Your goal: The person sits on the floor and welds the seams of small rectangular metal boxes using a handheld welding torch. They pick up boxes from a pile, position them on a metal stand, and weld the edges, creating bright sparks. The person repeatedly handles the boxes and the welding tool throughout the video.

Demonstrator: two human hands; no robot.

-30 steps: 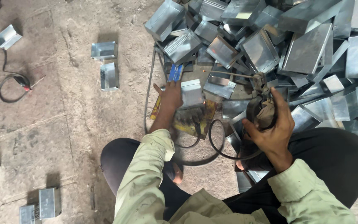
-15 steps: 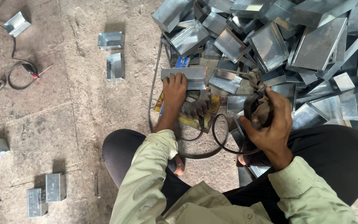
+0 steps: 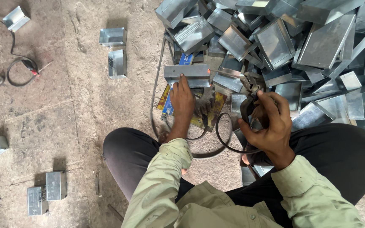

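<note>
My left hand (image 3: 183, 99) presses down on a grey sheet-metal box (image 3: 186, 75) that lies on a yellow and blue mat (image 3: 210, 110) on the floor. My right hand (image 3: 271, 122) grips the dark handle of a welding electrode holder (image 3: 250, 90). Its thin rod reaches left to the box's right end, where a small orange glow (image 3: 209, 71) shows. A black cable (image 3: 224, 141) loops from the holder across my lap.
A big heap of metal boxes (image 3: 300, 46) fills the upper right. Two finished boxes (image 3: 115, 50) lie at upper left, more boxes (image 3: 47, 192) at lower left, and a cable with a red-tipped clamp (image 3: 28, 67) at far left. The floor is rough concrete.
My left hand has settled the box flat on the mat, and the rod tip has come to its right end, where a glow now appears.
</note>
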